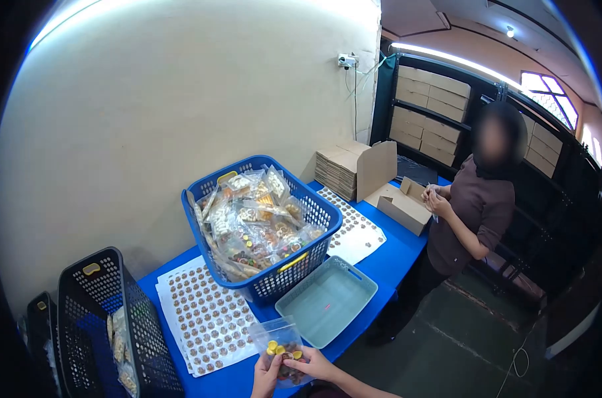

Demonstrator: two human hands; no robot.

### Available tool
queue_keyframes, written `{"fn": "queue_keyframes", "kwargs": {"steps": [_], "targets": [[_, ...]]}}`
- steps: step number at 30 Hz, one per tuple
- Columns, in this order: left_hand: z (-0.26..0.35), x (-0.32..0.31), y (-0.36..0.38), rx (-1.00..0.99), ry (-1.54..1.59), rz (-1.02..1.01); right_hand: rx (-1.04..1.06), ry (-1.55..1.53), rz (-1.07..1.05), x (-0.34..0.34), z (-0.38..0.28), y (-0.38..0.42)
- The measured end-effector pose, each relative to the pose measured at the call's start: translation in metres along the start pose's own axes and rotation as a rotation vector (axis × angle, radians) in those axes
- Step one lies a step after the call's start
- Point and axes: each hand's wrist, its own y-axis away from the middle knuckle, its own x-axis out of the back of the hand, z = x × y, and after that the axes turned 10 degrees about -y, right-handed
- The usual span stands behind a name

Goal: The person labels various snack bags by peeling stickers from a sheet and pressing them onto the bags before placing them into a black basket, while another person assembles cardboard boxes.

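Note:
My left hand [266, 377] and my right hand [318, 365] are both closed on a clear plastic bag [271, 330] at the table's near edge. Yellow pieces and darker small pieces show inside the bag; their exact kind I cannot make out. Its upper end stands up above my fingers. Just beyond the bag lies a sheet of round stickers [208, 317], on a stack of sheets. To the right of that, a shallow grey-green plastic tray [326, 302] rests on the blue table.
A blue basket [291, 272] heaped with snack packets [254, 212] stands behind the tray. Dark baskets [148, 331] are at the left. Flat cardboard [336, 174], an open box [403, 209] and another sticker sheet [360, 232] lie farther right. A co-worker [476, 209] stands there, hands raised together.

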Motion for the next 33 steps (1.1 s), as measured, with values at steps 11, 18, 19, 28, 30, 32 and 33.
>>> {"fn": "queue_keyframes", "kwargs": {"steps": [11,18,19,28,30,32,33], "targets": [[-0.003,0.080,0.086,0.129,0.023,0.101,-0.091,-0.142,-0.106,-0.099,0.039,0.030],[-0.004,0.099,0.118,-0.071,-0.108,0.120,0.012,-0.220,-0.026,-0.138,0.041,0.056],[-0.003,0.100,0.121,-0.126,-0.149,0.128,-0.058,-0.253,-0.067,-0.139,0.044,0.060],[0.002,0.129,0.129,-0.127,0.039,0.154,-0.056,-0.200,-0.093,-0.162,0.054,0.075],[0.008,0.139,0.125,-0.155,0.113,0.255,-0.080,-0.207,-0.151,-0.167,0.051,0.077],[0.016,0.148,0.129,-0.148,0.019,0.313,-0.057,-0.250,-0.198,-0.172,0.049,0.079],[0.016,0.152,0.130,-0.171,-0.036,0.335,-0.018,-0.287,-0.217,-0.175,0.047,0.079]]}}
